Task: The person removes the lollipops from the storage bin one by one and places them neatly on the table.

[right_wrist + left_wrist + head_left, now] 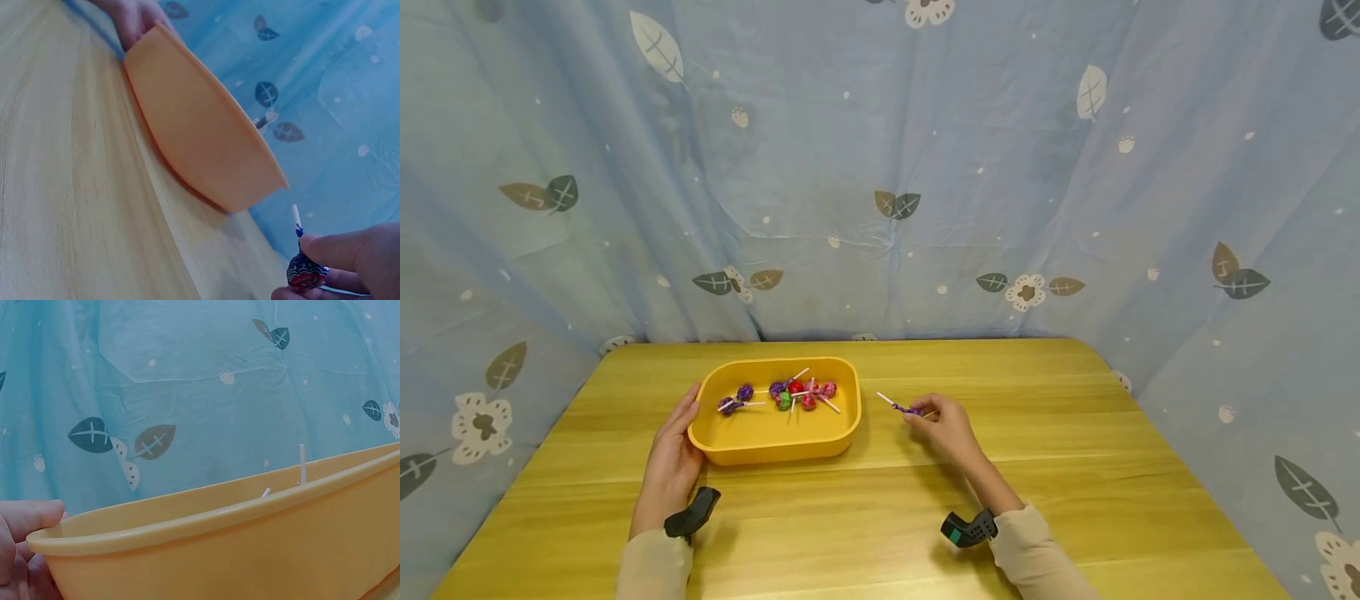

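Note:
A yellow tray (767, 452) with a raised rim sits on the table, several wrapped lollipops (808, 402) with white sticks lying inside. My left hand (672, 462) holds the tray at its left end, the fingers against the side. Seen from the left wrist, one finger of that hand (28, 519) lies at the rim, and two sticks show above it. To the right of the tray, my right hand (946, 429) pinches a purple-wrapped lollipop (307, 272) between thumb and fingers, above the table. Its white stick points toward the tray.
The wooden table (865, 533) reaches back to a blue patterned curtain (850, 167), which also hangs on both sides. Each wrist carries a black camera, one on the left (692, 512) and one on the right (968, 529).

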`<state>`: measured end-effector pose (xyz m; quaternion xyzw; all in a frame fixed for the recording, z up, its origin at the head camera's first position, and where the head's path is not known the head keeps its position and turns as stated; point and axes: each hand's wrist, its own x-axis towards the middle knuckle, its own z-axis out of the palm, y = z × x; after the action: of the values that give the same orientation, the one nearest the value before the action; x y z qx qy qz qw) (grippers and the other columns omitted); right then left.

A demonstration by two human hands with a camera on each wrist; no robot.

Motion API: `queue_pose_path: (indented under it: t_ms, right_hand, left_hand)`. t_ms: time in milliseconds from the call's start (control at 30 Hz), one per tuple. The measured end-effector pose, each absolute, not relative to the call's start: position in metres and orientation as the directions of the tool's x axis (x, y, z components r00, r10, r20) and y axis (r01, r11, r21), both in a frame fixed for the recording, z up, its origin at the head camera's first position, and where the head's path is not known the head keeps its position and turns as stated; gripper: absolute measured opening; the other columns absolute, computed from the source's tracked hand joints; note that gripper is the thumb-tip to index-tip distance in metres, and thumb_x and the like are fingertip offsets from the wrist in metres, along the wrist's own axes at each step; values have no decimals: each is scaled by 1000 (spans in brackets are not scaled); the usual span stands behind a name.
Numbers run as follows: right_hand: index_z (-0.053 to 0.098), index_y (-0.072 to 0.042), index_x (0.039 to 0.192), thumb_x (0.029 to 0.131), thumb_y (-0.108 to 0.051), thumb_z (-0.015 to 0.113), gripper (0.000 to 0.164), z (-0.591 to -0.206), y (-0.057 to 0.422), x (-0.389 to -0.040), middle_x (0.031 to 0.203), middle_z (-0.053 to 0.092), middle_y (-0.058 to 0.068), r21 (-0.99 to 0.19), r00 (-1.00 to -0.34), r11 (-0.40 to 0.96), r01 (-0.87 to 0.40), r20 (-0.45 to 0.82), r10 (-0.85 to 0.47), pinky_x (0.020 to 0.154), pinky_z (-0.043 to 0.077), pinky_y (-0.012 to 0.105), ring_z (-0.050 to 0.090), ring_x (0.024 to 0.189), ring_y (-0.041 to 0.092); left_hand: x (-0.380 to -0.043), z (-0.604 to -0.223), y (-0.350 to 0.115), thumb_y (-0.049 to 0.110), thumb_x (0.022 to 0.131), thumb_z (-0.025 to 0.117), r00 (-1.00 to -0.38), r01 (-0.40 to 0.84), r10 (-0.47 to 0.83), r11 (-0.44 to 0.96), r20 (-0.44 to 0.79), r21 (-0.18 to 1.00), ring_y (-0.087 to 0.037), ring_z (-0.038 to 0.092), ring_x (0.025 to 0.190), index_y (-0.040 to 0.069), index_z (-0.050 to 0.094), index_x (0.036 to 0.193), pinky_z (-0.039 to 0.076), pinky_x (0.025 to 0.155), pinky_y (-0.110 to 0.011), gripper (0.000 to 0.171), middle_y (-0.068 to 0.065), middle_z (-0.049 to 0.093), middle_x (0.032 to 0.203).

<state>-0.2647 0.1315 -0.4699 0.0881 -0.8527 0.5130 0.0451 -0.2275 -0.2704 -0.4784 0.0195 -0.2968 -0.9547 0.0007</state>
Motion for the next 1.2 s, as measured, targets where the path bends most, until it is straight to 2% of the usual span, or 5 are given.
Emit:
queue_pose_path:
  t_ms: [367,500,667,867,1200]
  right_hand:
    - [70,-4,88,85,-18,76,16,-479,134,-262,73,63,1,-832,-988,534,-152,121,-94,52,48,27,57,62,15]
    - [70,-4,88,85,-19,76,17,-481,133,-263,74,64,0,-813,-987,560,-160,130,-92,54,48,27,57,64,14]
    - [71,-3,88,85,-18,76,17,-481,134,-263,74,64,1,-818,-990,558,-139,118,-73,54,49,28,59,63,14]
    - [71,-4,86,85,-20,77,17,-483,134,-263,74,64,0,-798,-990,586,-142,130,-62,53,48,29,57,62,13]
    - [70,-6,85,83,-21,78,18,-484,131,-261,73,62,0,-783,-990,607,-135,135,-46,56,48,29,56,64,14]
  left_hand:
    - [-227,-477,-270,9,104,42,-999,-18,-3,-830,-37,558,-5,6,144,24,44,147,10,115,-25,45,13,1,160]
    - [-228,-477,-270,10,104,42,-1000,-8,-4,-828,-20,561,-5,5,144,22,32,152,9,115,-25,51,12,0,161]
    - [-228,-477,-270,9,104,42,-1000,-1,-8,-823,-13,568,-6,5,145,22,29,152,9,115,-26,52,11,0,161]
    - [-227,-476,-270,11,105,41,-1000,-6,-4,-806,-16,592,-5,3,144,19,13,155,8,115,-25,58,11,-3,161]
    - [-227,-478,-270,10,104,42,-1000,-3,-7,-816,-16,578,-6,3,144,20,18,154,8,115,-25,56,12,-2,161]
